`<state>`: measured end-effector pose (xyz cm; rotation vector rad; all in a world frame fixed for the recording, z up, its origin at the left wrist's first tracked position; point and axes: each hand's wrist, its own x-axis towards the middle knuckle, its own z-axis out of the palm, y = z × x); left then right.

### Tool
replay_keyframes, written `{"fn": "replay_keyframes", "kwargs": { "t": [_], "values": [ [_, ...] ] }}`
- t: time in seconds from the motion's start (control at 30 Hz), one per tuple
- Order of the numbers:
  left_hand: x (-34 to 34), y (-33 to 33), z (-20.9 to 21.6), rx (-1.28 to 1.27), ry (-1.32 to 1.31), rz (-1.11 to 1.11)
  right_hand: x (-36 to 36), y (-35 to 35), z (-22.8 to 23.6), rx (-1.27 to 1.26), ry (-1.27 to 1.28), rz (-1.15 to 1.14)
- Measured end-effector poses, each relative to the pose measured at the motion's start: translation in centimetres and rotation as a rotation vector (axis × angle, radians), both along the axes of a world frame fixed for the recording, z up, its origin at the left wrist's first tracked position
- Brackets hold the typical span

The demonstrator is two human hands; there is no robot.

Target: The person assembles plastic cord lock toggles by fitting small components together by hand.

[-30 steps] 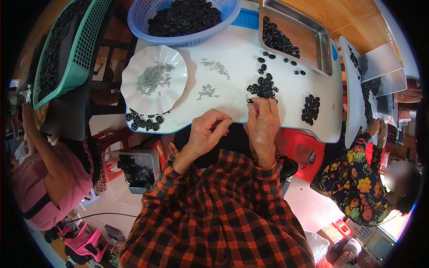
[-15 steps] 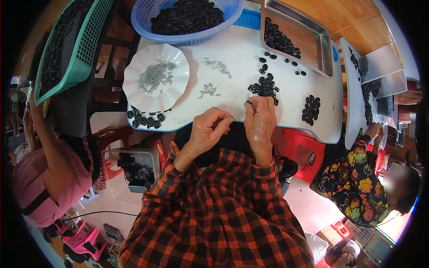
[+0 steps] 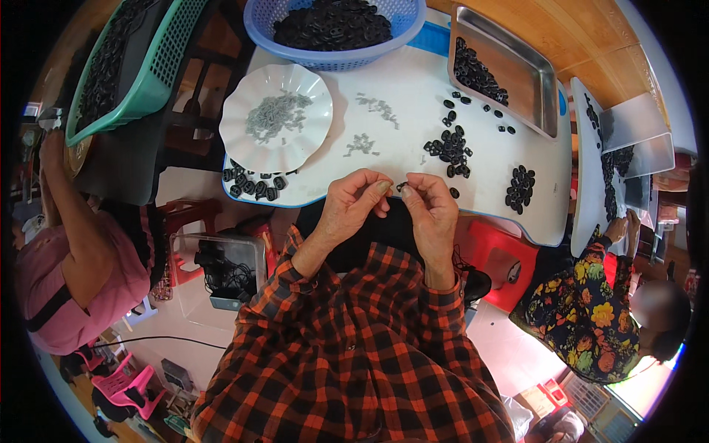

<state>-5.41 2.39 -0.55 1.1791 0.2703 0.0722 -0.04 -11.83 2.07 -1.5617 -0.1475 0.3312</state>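
Note:
My left hand (image 3: 356,201) and my right hand (image 3: 431,213) are close together at the table's near edge. Pinched between my right thumb and fingers is a small black oval part (image 3: 401,187). The left thumb and index finger press together; anything between them is too small to make out. Just beyond the right hand lies a loose pile of black oval parts (image 3: 450,150), with a tighter group (image 3: 521,187) farther right. Two scatters of tiny clear pieces (image 3: 378,108) lie mid-table. More clear pieces (image 3: 279,114) fill a white scalloped plate (image 3: 238,144) on the left.
A purple-blue basket (image 3: 336,60) of black parts stands at the back, beside a metal tray (image 3: 533,92) holding more. Black parts (image 3: 255,184) lie below the plate. A green basket (image 3: 166,66) is at the left. Co-workers sit on both sides; a red stool (image 3: 502,258) stands right.
My right hand has come back from the black pile with a black part, and now meets the left hand at the table edge. The whole view has shifted slightly.

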Motion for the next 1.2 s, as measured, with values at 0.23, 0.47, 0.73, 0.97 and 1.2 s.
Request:
{"fn": "replay_keyframes", "kwargs": {
  "t": [0.23,0.47,0.73,0.97,1.2],
  "values": [
    [-0.6,-0.1,0.2,0.012,-0.001,-0.002,-1.1,0.4,-0.7,0.034,0.044,0.019],
    [-0.9,-0.7,1.0,-0.054,0.004,0.047,-2.2,1.2,0.5,0.035,0.067,-0.086],
    [-1.2,-0.8,1.3,-0.265,-0.023,0.073,-3.0,1.2,1.9,0.181,0.069,-0.111],
    [-1.5,-0.6,1.0,-0.377,-0.053,0.011,-3.4,1.1,2.4,0.144,0.044,-0.080],
    [-1.7,-0.4,1.2,-0.385,-0.058,0.017,-3.5,1.3,2.5,0.108,0.018,-0.060]
  ]
}}
